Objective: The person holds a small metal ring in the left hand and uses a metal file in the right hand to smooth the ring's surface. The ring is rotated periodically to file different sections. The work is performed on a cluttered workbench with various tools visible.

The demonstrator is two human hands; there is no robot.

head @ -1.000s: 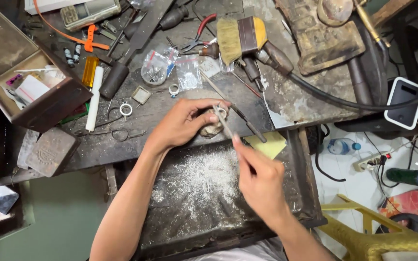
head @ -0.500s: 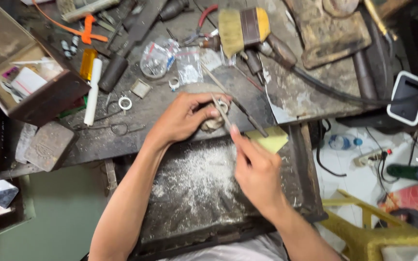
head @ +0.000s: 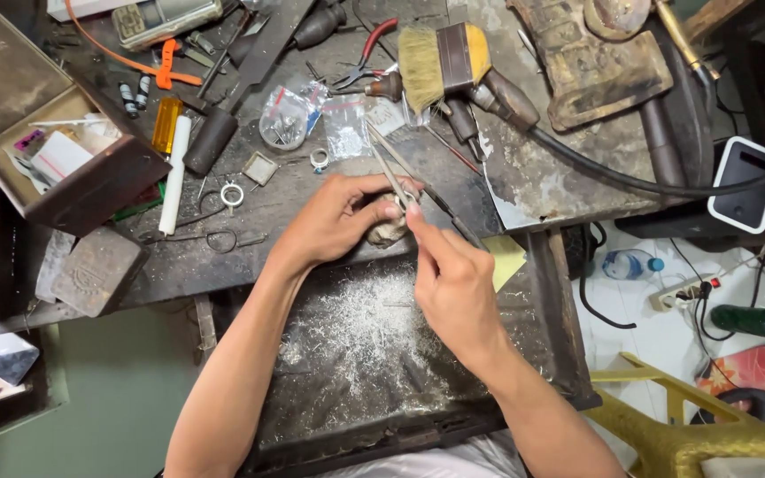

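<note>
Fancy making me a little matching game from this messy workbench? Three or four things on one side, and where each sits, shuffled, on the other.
Things:
1. wide paintbrush
2. red-handled pliers
3. plastic water bottle
4. white tube

Places:
A. on the floor, right of the bench
B. right of the open metal box
C. top middle, bristles pointing left
D. just left of the brush

Pairs: 1-C, 2-D, 3-A, 4-B
</note>
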